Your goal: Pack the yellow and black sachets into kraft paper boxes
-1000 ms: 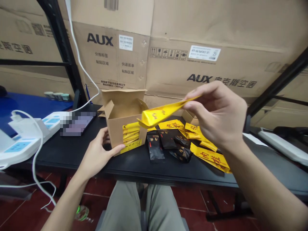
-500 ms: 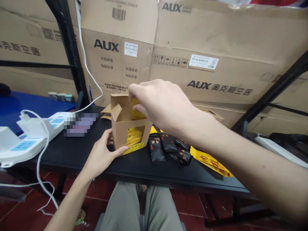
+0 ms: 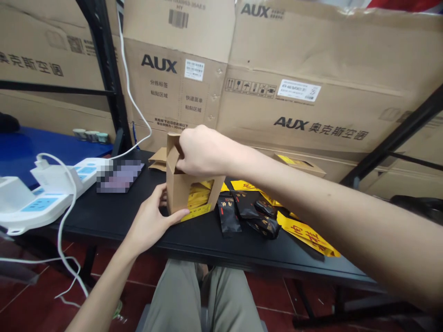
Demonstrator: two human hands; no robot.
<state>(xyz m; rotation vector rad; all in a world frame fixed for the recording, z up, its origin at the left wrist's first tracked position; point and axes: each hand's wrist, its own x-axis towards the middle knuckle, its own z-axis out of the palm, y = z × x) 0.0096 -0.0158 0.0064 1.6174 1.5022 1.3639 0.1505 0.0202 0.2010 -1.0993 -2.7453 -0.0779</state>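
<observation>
Kraft paper box held upright on the worktop

The kraft paper box stood upright near the middle of the black worktop, with a flap raised at its top and a window cut into its near face. Through that window showed a stack of yellow sachets, and a yellow strip lay at the box's near bottom edge. The person's left hand held the box low on its left side. Its fingers were spread up the side wall, and the thumb stretched across the near face, just above the yellow strip. The right hand came in from the right and curled over the top of the box, beside the flap. Its fingertips were hidden at the opening, so I could not tell whether they pinched anything.

Just right of the box lay black sachets, with loose yellow packets beyond them. A small cardboard box stood at the far right. To the left sat a white power strip with a plugged-in charger and a blurred flat object. Flattened AUX cartons stood along the far side, and the person's khaki-trousered knees showed below the near edge.
</observation>
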